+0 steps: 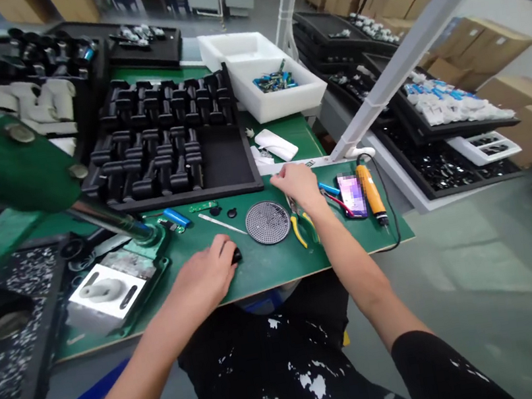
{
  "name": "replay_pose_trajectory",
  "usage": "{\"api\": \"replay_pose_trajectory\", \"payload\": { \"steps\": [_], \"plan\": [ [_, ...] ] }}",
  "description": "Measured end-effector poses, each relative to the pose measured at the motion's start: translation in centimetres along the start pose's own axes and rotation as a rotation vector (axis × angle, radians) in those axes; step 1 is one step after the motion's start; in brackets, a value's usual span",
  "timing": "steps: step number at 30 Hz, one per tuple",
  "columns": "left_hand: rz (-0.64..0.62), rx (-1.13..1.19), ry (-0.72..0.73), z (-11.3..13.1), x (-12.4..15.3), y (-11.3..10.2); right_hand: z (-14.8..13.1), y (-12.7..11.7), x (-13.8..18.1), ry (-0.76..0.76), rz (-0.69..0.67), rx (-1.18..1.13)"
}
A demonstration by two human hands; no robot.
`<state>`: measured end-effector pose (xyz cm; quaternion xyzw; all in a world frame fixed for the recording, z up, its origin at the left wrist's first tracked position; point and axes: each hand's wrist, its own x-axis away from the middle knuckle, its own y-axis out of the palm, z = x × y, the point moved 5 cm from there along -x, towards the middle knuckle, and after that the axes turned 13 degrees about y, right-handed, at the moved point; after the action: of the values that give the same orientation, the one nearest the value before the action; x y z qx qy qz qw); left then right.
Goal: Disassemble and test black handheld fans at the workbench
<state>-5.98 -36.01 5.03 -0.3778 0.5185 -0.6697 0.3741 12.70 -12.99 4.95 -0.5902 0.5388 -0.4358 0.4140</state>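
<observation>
My left hand (207, 275) rests palm down on the green mat (266, 266), its fingers curled over a small black part (237, 254) at the fingertips. My right hand (300, 184) reaches forward to the mat's far side, fingers bent down around the metal head of the yellow-handled pliers (300, 226). A round perforated grey disc (267, 222) lies between the two hands. A thin white stick (222, 224) lies just beyond my left hand.
A black tray (235, 164) of black moulded parts fills the bench behind. A green press (6, 171) with a metal fixture (105, 293) stands at left. A phone (352, 195), an orange electric screwdriver (372, 191) and white bins (281, 97) sit to the right.
</observation>
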Motion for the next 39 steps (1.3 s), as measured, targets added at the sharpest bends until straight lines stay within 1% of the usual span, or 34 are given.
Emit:
{"api": "replay_pose_trajectory", "payload": {
  "steps": [2,3,5,6,7,9,11,12,15,19,21,27,32,36,39],
  "plan": [
    [0.018,-0.029,0.134,0.5,0.6,0.7,0.4,-0.9,0.9,0.008,0.032,-0.04],
    [0.041,-0.042,0.169,0.4,0.9,1.0,0.5,-1.2,1.8,-0.011,0.04,-0.072],
    [0.101,-0.057,0.174,-0.3,1.7,1.4,0.6,-1.7,4.5,-0.092,0.017,-0.193],
    [0.13,-0.053,0.154,-0.9,2.2,1.5,0.5,-1.8,6.2,-0.15,-0.022,-0.289],
    [0.157,-0.036,0.129,-1.4,2.6,1.6,0.5,-1.6,8.2,-0.205,-0.09,-0.381],
    [0.185,0.042,0.105,-2.3,3.2,2.0,0.6,-0.6,12.4,-0.284,-0.271,-0.462],
    [0.191,0.157,0.126,-2.9,3.3,2.4,1.0,0.7,16.0,-0.341,-0.378,-0.433],
    [0.197,0.207,0.14,-3.0,3.1,2.7,1.2,1.3,17.4,-0.364,-0.388,-0.394],
    [0.252,0.274,0.163,-3.1,2.6,3.0,2.0,3.0,19.7,-0.416,-0.313,-0.237],
    [0.421,0.332,0.141,-3.1,2.6,3.1,2.1,4.5,19.9,-0.466,-0.188,-0.085],
    [0.46,0.373,0.137,-3.2,2.9,3.4,1.9,4.8,19.7,-0.492,-0.154,-0.051],
    [0.5,0.459,0.171,-3.5,3.3,4.4,1.0,5.0,19.3,-0.552,-0.122,-0.014],
    [0.495,0.424,0.192,-3.3,3.3,4.7,0.9,4.8,18.6,-0.644,-0.149,-0.025],
    [0.493,0.409,0.188,-3.2,3.3,4.8,0.9,4.3,18.1,-0.736,-0.164,0.027],
    [0.497,0.42,0.193,-3.2,3.3,4.7,-0.2,4.0,18.2,-0.783,-0.16,0.093]
  ]
}}
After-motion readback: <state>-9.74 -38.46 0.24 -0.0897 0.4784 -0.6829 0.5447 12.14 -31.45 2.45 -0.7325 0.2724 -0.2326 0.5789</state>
